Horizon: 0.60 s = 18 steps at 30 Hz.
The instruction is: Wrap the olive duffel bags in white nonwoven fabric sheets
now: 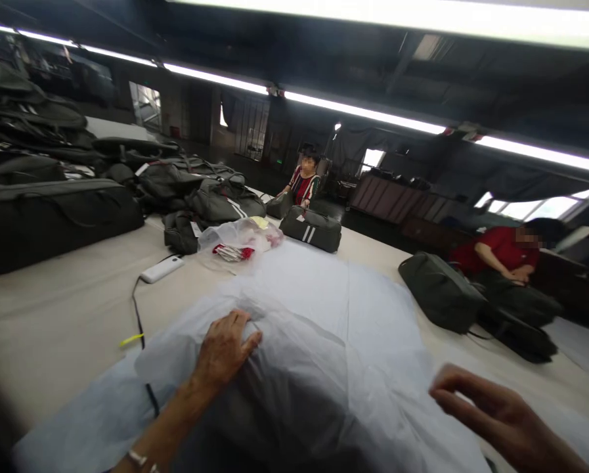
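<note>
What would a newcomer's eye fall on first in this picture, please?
The pale crumpled sheeting in the foreground would probably stand out first, with the left hand lying on it. Next come the dark bags heaped at left and the bright tube lights overhead.

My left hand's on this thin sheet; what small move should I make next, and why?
Probably bring your right hand in to smooth the right side of the thin sheet: it looks wrinkled there, your left hand rests on it, and the right appears raised off it.
</note>
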Each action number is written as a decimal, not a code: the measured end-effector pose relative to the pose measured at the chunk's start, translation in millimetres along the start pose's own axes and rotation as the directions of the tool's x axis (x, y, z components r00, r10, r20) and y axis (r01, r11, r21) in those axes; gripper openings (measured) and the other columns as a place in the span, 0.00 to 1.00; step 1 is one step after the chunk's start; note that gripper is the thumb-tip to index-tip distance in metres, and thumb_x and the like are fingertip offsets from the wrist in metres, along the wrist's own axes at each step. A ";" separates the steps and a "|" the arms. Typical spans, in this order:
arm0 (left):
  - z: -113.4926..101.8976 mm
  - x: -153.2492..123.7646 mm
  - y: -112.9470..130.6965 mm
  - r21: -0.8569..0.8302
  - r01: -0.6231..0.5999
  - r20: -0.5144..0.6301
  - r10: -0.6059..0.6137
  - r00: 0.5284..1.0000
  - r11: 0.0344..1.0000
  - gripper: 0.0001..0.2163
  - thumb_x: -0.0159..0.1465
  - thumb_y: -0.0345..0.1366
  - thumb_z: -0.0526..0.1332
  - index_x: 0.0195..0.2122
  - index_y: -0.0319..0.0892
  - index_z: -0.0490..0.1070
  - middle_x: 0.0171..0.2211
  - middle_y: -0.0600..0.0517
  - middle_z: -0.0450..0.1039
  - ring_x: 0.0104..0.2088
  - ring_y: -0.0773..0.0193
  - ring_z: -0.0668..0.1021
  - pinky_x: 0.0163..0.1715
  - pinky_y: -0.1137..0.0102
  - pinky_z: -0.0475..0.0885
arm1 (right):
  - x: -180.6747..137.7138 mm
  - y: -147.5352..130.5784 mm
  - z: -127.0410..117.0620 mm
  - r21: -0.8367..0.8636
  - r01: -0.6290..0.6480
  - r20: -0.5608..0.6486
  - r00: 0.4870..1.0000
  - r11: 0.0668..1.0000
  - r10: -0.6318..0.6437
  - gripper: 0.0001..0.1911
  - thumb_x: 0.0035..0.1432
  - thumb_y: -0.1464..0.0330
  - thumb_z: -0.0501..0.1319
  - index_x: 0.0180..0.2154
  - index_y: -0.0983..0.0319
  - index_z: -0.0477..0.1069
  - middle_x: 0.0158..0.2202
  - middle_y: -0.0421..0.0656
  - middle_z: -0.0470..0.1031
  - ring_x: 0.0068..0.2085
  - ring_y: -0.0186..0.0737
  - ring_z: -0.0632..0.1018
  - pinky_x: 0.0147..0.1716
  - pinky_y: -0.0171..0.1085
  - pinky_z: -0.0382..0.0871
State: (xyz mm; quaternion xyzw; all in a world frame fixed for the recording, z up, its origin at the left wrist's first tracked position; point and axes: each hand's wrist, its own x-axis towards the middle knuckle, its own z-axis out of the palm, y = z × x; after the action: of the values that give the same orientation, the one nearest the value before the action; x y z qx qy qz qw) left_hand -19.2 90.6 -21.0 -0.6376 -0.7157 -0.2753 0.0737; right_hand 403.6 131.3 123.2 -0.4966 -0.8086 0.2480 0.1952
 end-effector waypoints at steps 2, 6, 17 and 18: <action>-0.5 0.3 -8.0 -0.006 -0.051 -0.002 0.051 0.999 0.999 0.15 0.66 0.44 0.59 0.49 0.41 0.70 0.51 0.42 0.74 0.50 0.51 0.77 0.48 0.56 0.71 | 38.7 -77.4 24.0 0.093 0.070 0.236 0.967 0.993 -0.091 0.13 0.56 0.56 0.63 0.27 0.57 0.75 0.28 0.42 0.76 0.32 0.40 0.76 0.36 0.36 0.72; -4.8 8.0 -27.2 -0.033 -0.110 0.007 0.111 0.994 0.993 0.16 0.66 0.43 0.60 0.51 0.42 0.70 0.52 0.44 0.75 0.50 0.51 0.76 0.48 0.56 0.72 | 102.5 -179.3 85.2 0.277 0.089 0.580 0.779 0.957 -0.240 0.09 0.54 0.60 0.67 0.32 0.60 0.78 0.31 0.40 0.78 0.34 0.36 0.75 0.38 0.33 0.69; 1.9 17.7 -58.6 -0.264 -0.188 -0.029 0.187 0.982 0.946 0.13 0.66 0.37 0.58 0.51 0.46 0.70 0.49 0.51 0.76 0.53 0.55 0.74 0.56 0.55 0.66 | 248.8 -192.6 188.4 -0.345 0.310 0.771 0.632 0.886 0.079 0.07 0.46 0.62 0.68 0.29 0.58 0.78 0.23 0.34 0.73 0.25 0.32 0.71 0.24 0.31 0.60; 3.9 17.1 -59.1 -0.268 -0.198 -0.048 0.192 0.980 0.943 0.13 0.67 0.38 0.57 0.52 0.46 0.70 0.49 0.51 0.76 0.53 0.56 0.74 0.56 0.55 0.66 | 257.1 -191.6 192.0 -0.378 0.344 0.772 0.629 0.859 0.087 0.07 0.46 0.62 0.69 0.29 0.57 0.78 0.23 0.35 0.74 0.25 0.33 0.72 0.25 0.32 0.60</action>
State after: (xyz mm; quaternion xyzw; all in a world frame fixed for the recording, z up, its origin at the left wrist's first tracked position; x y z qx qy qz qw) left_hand -77.5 105.3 -34.2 -0.7064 -0.6038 -0.3688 0.0202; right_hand 49.8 249.3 101.2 -0.3146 -0.8829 0.2050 -0.2819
